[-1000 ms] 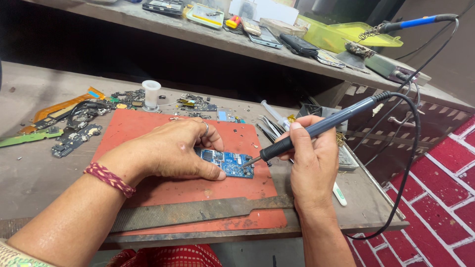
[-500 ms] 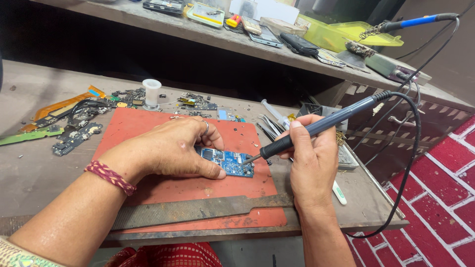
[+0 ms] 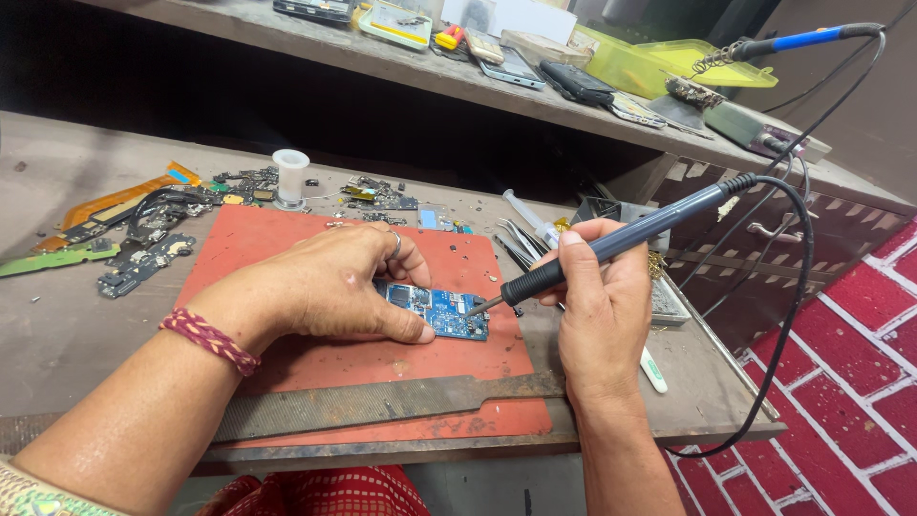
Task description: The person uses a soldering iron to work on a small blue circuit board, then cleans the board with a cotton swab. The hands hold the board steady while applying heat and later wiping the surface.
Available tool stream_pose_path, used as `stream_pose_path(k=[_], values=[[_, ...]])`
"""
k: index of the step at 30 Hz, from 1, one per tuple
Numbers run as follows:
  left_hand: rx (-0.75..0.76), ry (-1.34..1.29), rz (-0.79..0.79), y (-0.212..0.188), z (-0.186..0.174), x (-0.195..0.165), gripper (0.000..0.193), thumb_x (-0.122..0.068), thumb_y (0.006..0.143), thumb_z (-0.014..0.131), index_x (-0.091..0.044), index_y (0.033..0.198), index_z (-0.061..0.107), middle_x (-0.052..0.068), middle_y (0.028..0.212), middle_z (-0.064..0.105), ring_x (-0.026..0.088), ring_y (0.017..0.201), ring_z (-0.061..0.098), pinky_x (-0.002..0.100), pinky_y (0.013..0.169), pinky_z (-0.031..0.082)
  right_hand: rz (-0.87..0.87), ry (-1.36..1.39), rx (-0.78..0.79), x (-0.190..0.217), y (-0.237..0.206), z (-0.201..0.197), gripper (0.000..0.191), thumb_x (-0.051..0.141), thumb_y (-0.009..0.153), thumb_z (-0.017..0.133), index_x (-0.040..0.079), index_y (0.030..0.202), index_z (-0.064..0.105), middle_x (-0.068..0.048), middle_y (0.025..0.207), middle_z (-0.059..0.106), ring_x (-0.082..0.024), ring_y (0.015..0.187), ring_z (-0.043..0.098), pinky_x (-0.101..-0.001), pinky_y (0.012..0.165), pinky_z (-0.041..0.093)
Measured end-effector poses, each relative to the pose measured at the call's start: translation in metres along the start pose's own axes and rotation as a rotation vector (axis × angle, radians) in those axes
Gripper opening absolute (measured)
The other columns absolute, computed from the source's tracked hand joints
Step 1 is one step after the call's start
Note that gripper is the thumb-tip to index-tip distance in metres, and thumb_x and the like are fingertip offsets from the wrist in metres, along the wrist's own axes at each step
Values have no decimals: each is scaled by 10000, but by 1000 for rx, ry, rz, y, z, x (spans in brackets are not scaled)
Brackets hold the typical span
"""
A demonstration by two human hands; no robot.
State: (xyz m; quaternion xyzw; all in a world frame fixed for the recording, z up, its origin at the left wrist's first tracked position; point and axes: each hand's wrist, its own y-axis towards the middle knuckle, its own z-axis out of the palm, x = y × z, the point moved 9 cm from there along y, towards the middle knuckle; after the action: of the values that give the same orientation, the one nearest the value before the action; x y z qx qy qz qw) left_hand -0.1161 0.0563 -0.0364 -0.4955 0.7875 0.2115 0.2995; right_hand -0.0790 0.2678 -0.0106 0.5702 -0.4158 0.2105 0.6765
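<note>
At the left of the desk point(image 3: 57, 325) lie loose flex cables and small dark parts point(image 3: 143, 239); what each one is cannot be told. The left hand point(image 3: 330, 282) lies flat, fingers curved down, pressing a blue circuit board point(image 3: 444, 313) on the red mat point(image 3: 287, 239); the hand covers the board's left part. A long metal file point(image 3: 382, 401) lies at the mat's near edge. The right hand point(image 3: 597, 315) is closed around a soldering iron point(image 3: 621, 239), its tip at the board's right edge. Its cable point(image 3: 798, 287) runs out of view.
</note>
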Motion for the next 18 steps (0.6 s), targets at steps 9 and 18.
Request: stream_pose_path(k=[9,18], values=[[-16,14,24,1,-1,-1,523,-363,575,920,-146,1027,773,26,915,778,164,912,731,323,829,559,5,-32,-21,-1,0,-2,150,165,1018,548,41,1099,522,-55,756,658,-86,622,607,-235,577,497],[-10,4,20,1,-1,-1,517,-360,576,916,-143,1023,773,30,911,783,163,906,737,320,827,563,5,-24,-17,-1,0,-2,153,166,1021,549,41,1102,519,-62,756,660,-90,624,606,-238,582,498]])
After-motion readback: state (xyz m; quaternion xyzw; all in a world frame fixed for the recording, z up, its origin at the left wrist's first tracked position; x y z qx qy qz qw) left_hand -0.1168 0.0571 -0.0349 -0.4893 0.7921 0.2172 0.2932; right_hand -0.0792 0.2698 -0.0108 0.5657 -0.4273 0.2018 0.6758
